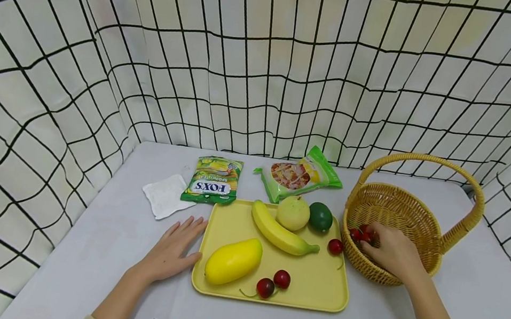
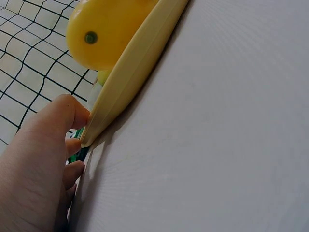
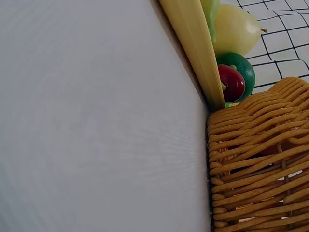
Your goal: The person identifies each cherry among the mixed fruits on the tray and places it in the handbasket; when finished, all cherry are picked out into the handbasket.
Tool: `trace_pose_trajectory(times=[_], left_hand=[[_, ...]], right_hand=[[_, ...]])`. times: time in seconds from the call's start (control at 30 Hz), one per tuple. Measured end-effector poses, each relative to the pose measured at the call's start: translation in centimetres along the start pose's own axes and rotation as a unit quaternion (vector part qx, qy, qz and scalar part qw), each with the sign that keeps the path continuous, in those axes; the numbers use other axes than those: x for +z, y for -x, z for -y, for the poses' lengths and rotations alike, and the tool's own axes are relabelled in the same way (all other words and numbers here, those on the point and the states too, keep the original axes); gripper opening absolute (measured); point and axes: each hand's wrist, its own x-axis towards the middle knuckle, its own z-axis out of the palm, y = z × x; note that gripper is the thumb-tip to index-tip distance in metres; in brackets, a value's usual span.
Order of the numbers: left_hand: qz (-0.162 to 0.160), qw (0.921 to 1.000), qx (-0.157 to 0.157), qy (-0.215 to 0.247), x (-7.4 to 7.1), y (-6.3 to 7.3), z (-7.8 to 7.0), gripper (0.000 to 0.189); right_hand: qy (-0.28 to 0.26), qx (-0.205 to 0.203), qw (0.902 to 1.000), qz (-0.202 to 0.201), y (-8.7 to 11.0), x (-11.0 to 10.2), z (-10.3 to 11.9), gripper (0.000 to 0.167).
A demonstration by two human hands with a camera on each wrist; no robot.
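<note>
My left hand (image 1: 174, 250) lies at the left edge of the yellow tray (image 1: 315, 291), fingers straight, thumb touching the rim. My right hand (image 1: 391, 248) reaches into the wicker basket (image 1: 402, 200) on the right, its thumb and fingers pinching a red cherry (image 1: 366, 237) among others at the basket's left inner side. The wicker wall hides this hand in the right wrist view. On the tray are a yellow mango (image 1: 233, 261), a banana (image 1: 281, 234), a round pale-yellow fruit (image 1: 293, 213), a green fruit (image 1: 320, 217) and several cherries (image 1: 282, 279), one by the right rim.
A green FOX'S candy bag (image 1: 213, 180) and a white cloth or tissue (image 1: 165, 196) lie behind my left hand. Another green snack bag (image 1: 299, 176) is behind the tray. The basket's tall handle (image 1: 430, 159) arches over it. Black netting surrounds the white table (image 1: 93, 251).
</note>
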Motion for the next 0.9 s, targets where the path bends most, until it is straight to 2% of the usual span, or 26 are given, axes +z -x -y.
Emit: trace_pose_trajectory(times=[0.5,0.9], left_hand=[[0.001,1.0,-0.001,0.0,0.02,-0.01,0.02,0.066],[-0.001,1.0,0.001,-0.001,0.0,0.01,0.01,0.066]], right_hand=[[0.013,0.012,0.9997,0.02,-0.17,0.33,-0.06,0.028],[0.009,0.01,0.9999,0.008,-0.11,0.34,-0.16,0.029]])
